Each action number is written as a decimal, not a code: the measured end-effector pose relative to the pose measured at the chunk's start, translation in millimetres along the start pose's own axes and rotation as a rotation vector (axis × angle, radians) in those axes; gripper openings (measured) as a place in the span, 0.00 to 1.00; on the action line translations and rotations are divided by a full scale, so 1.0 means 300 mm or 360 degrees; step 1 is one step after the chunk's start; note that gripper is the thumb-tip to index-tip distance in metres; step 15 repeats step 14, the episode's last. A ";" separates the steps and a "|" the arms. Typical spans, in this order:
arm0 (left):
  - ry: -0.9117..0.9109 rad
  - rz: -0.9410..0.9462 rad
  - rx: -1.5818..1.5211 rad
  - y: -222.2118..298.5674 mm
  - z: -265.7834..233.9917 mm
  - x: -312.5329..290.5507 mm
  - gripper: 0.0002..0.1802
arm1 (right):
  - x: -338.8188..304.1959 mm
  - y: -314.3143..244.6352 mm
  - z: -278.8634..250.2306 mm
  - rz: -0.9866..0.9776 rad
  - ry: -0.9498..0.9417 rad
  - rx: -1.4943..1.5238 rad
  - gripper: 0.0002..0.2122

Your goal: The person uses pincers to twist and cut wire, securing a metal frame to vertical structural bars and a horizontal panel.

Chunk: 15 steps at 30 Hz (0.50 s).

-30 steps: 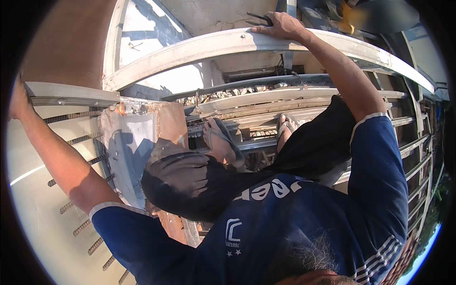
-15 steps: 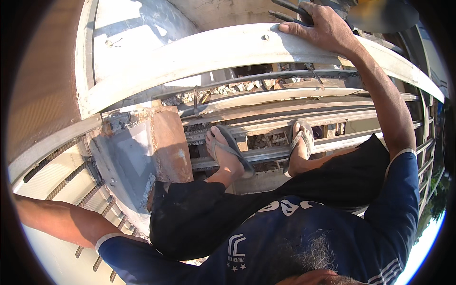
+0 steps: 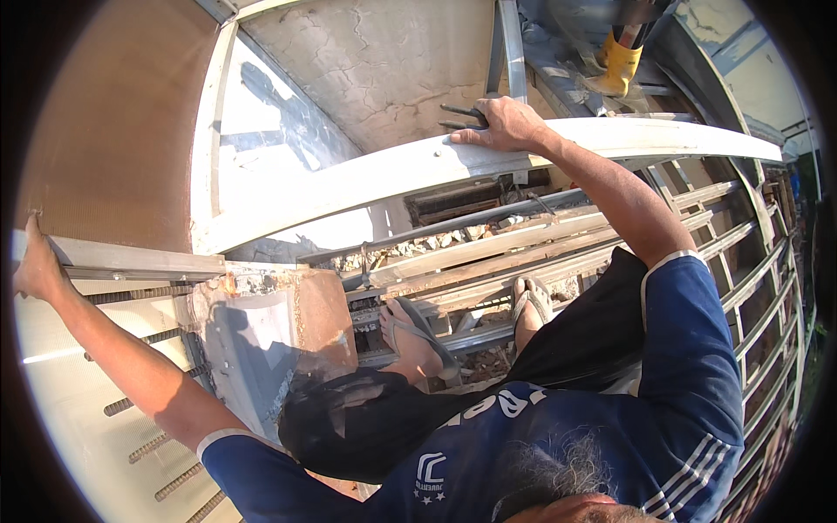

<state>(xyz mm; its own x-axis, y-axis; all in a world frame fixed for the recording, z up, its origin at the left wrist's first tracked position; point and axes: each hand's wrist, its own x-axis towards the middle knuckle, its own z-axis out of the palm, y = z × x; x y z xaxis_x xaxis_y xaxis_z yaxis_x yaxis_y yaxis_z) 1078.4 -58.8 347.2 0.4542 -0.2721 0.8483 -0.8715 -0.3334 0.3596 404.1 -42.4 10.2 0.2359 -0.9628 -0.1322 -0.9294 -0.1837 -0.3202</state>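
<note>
My right hand [image 3: 510, 126] is closed round a dark two-pronged hand tool that looks like pliers [image 3: 462, 112], with the rest of it hidden by the palm. It rests on top of a long white metal beam [image 3: 349, 180], thumb lying along the near face. At the far left, my left arm is stretched out, and my left hand [image 3: 39, 268] wraps round a grey metal rail [image 3: 122, 256] at the lower edge of a brown sheet panel [image 3: 113, 131]. Some fingers of the left hand are hidden behind the rail.
My sandalled feet stand on narrow metal rails [image 3: 488, 301] with rubble [image 3: 449, 237] between them. A concrete pillar stub [image 3: 323, 318] stands left of my feet; rebar rods [image 3: 157, 446] stick out below it. Beyond the beam, a person in yellow boots [image 3: 621, 68] stands on planks.
My left hand has come into view on the rail. The view has shifted, so the right hand and beam appear lower and more to the left. The other person's yellow boots now show.
</note>
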 end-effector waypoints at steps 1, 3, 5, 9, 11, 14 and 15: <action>0.0016 -0.0034 -0.0029 0.011 -0.012 -0.007 0.58 | 0.004 -0.005 -0.004 0.0027 -0.0061 0.0013 0.43; 0.0027 -0.0074 -0.0090 0.044 -0.049 -0.036 0.63 | -0.016 -0.031 -0.034 0.0046 -0.0093 -0.0010 0.43; 0.0052 -0.0084 -0.0156 0.074 -0.086 -0.088 0.66 | -0.026 -0.033 -0.029 0.0064 -0.0090 -0.0019 0.43; 0.0009 -0.0074 -0.0251 0.215 -0.127 -0.186 0.64 | -0.060 0.002 -0.051 0.0122 -0.0081 0.0018 0.43; -0.0018 -0.0083 -0.0229 0.233 -0.160 -0.210 0.66 | -0.071 -0.017 -0.056 0.0083 -0.0063 0.0051 0.43; 0.0001 0.0030 -0.0257 0.291 -0.209 -0.272 0.65 | -0.087 -0.031 -0.067 0.0054 -0.0026 0.0096 0.43; 0.0001 0.0030 -0.0257 0.291 -0.209 -0.272 0.65 | -0.087 -0.031 -0.067 0.0054 -0.0026 0.0096 0.43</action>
